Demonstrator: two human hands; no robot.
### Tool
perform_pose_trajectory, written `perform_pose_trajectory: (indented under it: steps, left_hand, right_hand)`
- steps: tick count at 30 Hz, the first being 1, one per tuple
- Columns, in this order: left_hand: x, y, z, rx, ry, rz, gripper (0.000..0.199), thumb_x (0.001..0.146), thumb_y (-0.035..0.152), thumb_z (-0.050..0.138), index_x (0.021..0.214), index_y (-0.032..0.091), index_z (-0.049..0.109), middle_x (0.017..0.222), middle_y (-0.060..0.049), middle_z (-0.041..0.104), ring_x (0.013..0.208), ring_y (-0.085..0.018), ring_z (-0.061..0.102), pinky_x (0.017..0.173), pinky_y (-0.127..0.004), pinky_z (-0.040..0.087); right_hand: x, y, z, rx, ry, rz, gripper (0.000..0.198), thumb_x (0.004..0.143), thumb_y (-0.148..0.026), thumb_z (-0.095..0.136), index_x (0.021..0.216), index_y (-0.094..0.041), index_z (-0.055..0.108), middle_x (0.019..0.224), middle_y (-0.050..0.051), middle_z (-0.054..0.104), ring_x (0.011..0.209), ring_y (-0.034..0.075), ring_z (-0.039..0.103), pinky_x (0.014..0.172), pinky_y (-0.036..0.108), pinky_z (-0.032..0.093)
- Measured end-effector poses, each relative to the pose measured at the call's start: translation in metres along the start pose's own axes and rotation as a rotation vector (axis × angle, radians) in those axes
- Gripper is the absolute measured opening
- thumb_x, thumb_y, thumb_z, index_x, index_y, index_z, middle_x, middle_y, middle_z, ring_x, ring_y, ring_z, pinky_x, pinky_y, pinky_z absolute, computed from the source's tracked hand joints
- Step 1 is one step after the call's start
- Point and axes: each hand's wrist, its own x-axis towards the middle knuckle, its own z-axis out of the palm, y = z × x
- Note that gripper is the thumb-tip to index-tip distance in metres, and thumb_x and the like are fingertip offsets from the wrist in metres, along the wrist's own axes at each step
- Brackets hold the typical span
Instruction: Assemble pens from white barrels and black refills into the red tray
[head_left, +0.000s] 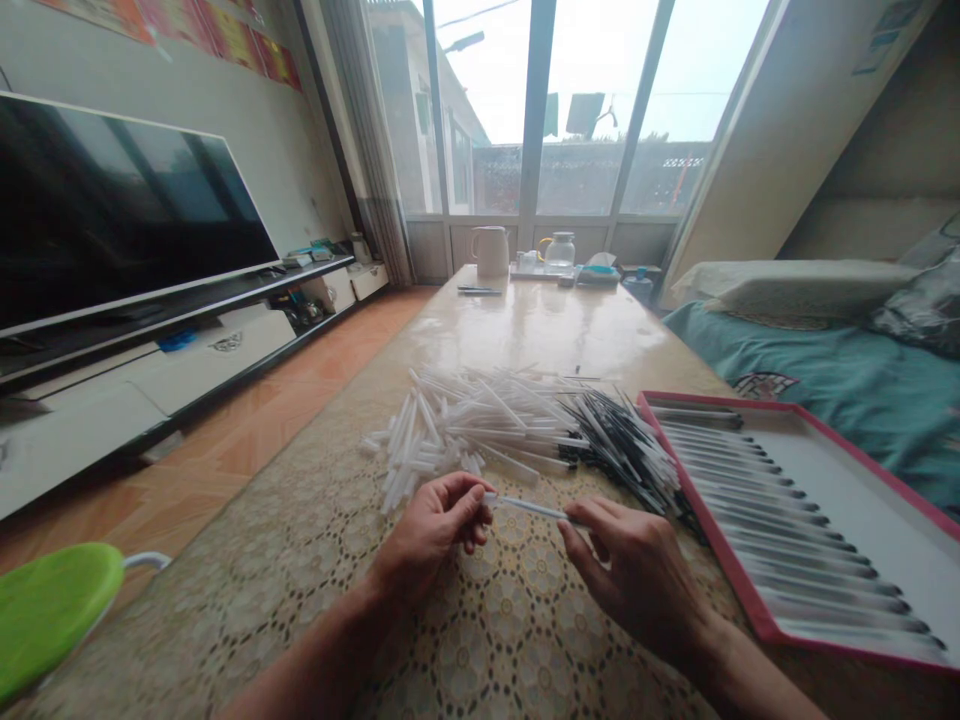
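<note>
Between my two hands runs a thin whitish rod (529, 507), nearly level above the patterned tablecloth. My left hand (442, 515) pinches its left end between thumb and forefinger. At the other end, my right hand (619, 550) has its fingers closed round the rod. Just beyond my hands lies a loose pile of translucent white tubes (480, 420). Right of it is a heap of thin black sticks (622, 445), some with pale parts. A red-rimmed box (862, 455) at the right holds a row of clear tubes with dark ends (787, 530).
The long table (322, 560) reaches toward the window. At its far end stand a beige jug (491, 252), a glass pitcher (559, 252) and a tissue pack (598, 270). A green stool (60, 610) is at lower left, a teal-covered bed or sofa (862, 370) at right.
</note>
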Motion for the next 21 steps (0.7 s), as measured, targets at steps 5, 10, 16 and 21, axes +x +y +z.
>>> perform_pose_trajectory:
  steps: [5, 10, 16, 21]
  left_hand:
    - [0.0003, 0.001, 0.001, 0.026, -0.009, 0.012, 0.027, 0.072, 0.039, 0.069, 0.081, 0.014, 0.062, 0.059, 0.001, 0.061, 0.045, -0.008, 0.052, 0.041, -0.018, 0.035]
    - [0.0, 0.0, 0.0003, 0.032, -0.027, 0.008, 0.025, 0.074, 0.037, 0.067, 0.081, 0.014, 0.061, 0.06, 0.001, 0.061, 0.045, -0.007, 0.053, 0.04, -0.016, 0.035]
    - [-0.001, -0.0018, 0.0015, -0.032, -0.067, -0.014, 0.024, 0.076, 0.036, 0.066, 0.083, 0.014, 0.061, 0.061, 0.001, 0.061, 0.044, -0.006, 0.053, 0.039, -0.015, 0.035]
    - [-0.0015, -0.0043, 0.0042, 0.014, -0.06, 0.015, 0.026, 0.076, 0.038, 0.065, 0.083, 0.014, 0.059, 0.059, 0.001, 0.061, 0.044, -0.006, 0.053, 0.038, -0.015, 0.036]
  right_hand:
    - [-0.0019, 0.0016, 0.0016, 0.006, -0.006, -0.006, 0.024, 0.09, -0.032, 0.043, 0.084, -0.019, 0.062, 0.066, 0.002, 0.059, 0.055, 0.013, 0.053, 0.056, 0.025, 0.033]
    - [-0.0016, 0.0029, 0.0, 0.03, 0.008, -0.029, 0.022, 0.089, -0.031, 0.044, 0.085, -0.019, 0.062, 0.065, 0.001, 0.059, 0.053, 0.012, 0.051, 0.055, 0.025, 0.032]
    - [-0.0013, 0.0013, 0.0001, 0.005, 0.005, -0.057, 0.022, 0.09, -0.032, 0.044, 0.082, -0.02, 0.061, 0.064, 0.001, 0.057, 0.054, 0.012, 0.05, 0.055, 0.026, 0.031]
    - [-0.0007, 0.0019, 0.0019, -0.06, -0.039, -0.154, 0.022, 0.092, -0.026, 0.042, 0.078, -0.02, 0.057, 0.064, 0.0, 0.056, 0.056, 0.012, 0.05, 0.054, 0.027, 0.027]
